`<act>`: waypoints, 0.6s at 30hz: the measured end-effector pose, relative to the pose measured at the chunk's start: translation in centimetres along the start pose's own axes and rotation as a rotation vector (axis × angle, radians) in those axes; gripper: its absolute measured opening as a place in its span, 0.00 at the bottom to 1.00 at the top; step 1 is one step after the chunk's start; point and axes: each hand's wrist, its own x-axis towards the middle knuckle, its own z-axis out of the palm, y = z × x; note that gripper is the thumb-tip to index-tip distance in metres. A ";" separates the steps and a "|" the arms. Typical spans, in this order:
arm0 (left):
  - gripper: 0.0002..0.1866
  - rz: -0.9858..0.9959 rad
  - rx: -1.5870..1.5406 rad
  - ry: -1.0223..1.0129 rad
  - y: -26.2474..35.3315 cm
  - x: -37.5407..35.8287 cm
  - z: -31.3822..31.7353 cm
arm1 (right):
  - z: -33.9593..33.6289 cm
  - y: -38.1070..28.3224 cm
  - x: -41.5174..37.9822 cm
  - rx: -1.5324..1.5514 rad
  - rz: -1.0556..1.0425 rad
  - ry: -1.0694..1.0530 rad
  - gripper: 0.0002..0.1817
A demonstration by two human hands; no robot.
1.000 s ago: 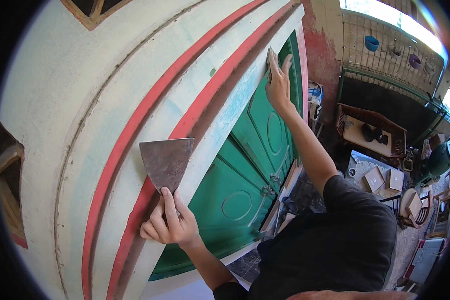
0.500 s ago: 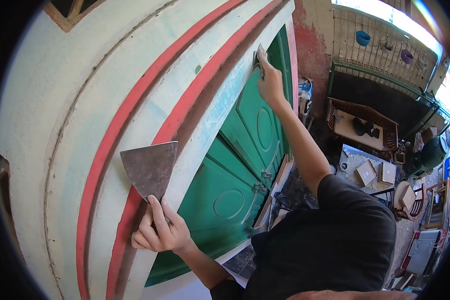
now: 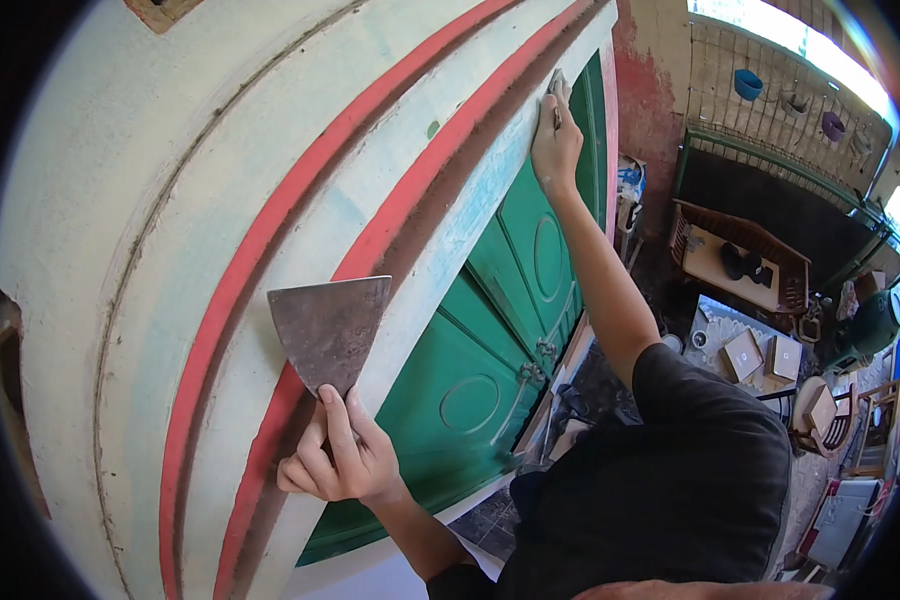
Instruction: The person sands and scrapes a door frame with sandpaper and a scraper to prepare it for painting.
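Observation:
My left hand (image 3: 345, 455) is closed on the narrow lower end of a putty knife (image 3: 332, 325). Its wide, stained metal blade points upward in front of the red and white mouldings. Higher up, my right hand (image 3: 558, 145) is closed around a small grey object (image 3: 558, 82) at the white door surround (image 3: 485, 190), whose face has pale blue patches. Fingers hide most of that object, so I cannot make out its kind. Below the surround is a green panelled door (image 3: 470, 385).
A wooden bench (image 3: 740, 255) stands to the right, along with a low table (image 3: 715, 320) bearing two boxes. Nearby are a chair (image 3: 830, 415) and a dark green container (image 3: 875, 320). Small pots, including a blue pot (image 3: 747, 84), hang on a wire grid.
The whole scene has shifted slightly rightward in view. My right hand and its grey object have moved up along the white surround; my left hand still holds the putty knife.

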 end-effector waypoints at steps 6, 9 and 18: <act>0.13 -0.006 0.012 0.003 0.1 -0.1 0.0 | -0.2 -3.3 -9.1 -0.051 -0.303 -0.052 0.27; 0.14 0.015 0.015 0.005 0.3 0.4 -0.1 | -1.0 -2.6 -8.2 -0.103 -0.322 -0.095 0.27; 0.14 -0.027 0.017 0.019 0.4 0.0 0.1 | 0.0 -3.2 -5.8 -0.099 -0.276 -0.054 0.25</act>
